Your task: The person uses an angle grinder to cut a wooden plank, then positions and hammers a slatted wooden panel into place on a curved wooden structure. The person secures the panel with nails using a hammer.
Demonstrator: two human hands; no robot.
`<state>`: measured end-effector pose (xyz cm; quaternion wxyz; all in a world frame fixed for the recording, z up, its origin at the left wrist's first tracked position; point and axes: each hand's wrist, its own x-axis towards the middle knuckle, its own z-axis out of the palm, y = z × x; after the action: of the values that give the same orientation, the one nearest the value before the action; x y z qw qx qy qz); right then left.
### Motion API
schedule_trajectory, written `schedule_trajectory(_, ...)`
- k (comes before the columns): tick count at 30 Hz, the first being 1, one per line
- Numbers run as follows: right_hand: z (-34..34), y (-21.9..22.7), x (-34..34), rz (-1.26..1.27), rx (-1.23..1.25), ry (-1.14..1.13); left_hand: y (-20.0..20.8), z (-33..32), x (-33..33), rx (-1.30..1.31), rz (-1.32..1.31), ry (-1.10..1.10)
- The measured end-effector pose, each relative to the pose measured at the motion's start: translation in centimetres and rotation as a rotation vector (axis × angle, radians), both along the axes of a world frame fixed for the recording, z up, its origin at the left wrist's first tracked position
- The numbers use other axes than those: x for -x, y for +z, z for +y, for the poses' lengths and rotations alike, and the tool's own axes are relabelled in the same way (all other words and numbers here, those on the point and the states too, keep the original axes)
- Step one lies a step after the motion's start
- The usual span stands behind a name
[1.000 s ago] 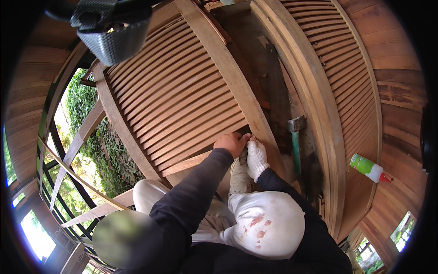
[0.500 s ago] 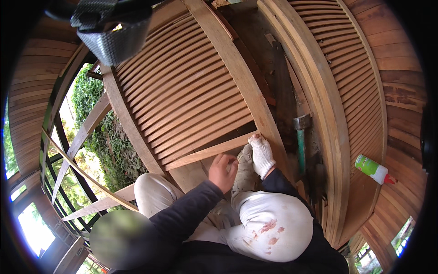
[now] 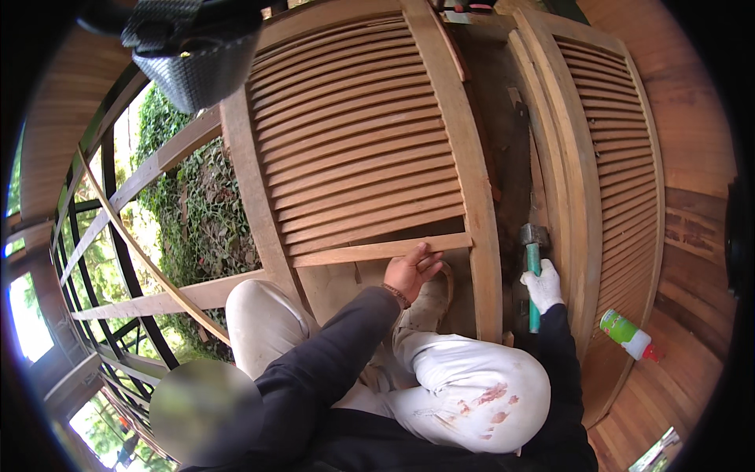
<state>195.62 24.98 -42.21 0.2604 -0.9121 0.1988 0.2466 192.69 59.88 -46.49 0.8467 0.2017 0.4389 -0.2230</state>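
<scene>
My bare left hand (image 3: 413, 274) is at the lower edge of a loose-angled wooden slat (image 3: 354, 251), its fingertips closed on the slat near its right end. The slat spans the two side rails of a louvered wooden panel (image 3: 362, 149), below several fitted slats, with a dark wedge-shaped gap above it. My right hand (image 3: 543, 285), in a white glove, grips the green handle of a hammer (image 3: 534, 236) to the right of the panel. The hammer's metal head points away from me.
A second louvered panel (image 3: 617, 141) stands at the right, beside stacked timber rails. A green and white glue bottle with a red cap (image 3: 629, 334) lies on the boards at right. A dark saw-like blade (image 3: 519, 157) lies between the panels. Leafy ground shows at left.
My right hand has left the slat's right end and moved right onto the hammer handle. My left hand has moved up and right to the slat. The view has shifted.
</scene>
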Motion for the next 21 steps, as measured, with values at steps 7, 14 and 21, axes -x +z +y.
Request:
schedule_trajectory(7, 3.0, 11.6, -3.7, -0.158, 0.334, 0.748, 0.2, -2.6, -1.4, 0.045, 0.002, 0.021)
schedule_trajectory(14, 13.8, 17.0, -7.7, 0.093, 0.389, 1.357, -0.1, -2.8, -1.4, 0.023, -0.004, 0.060)
schedule_trajectory(21, 17.1, 14.6, -8.8, 0.185, 0.453, 1.651, -0.4, -3.4, -1.5, 0.029, -0.011, 0.072)
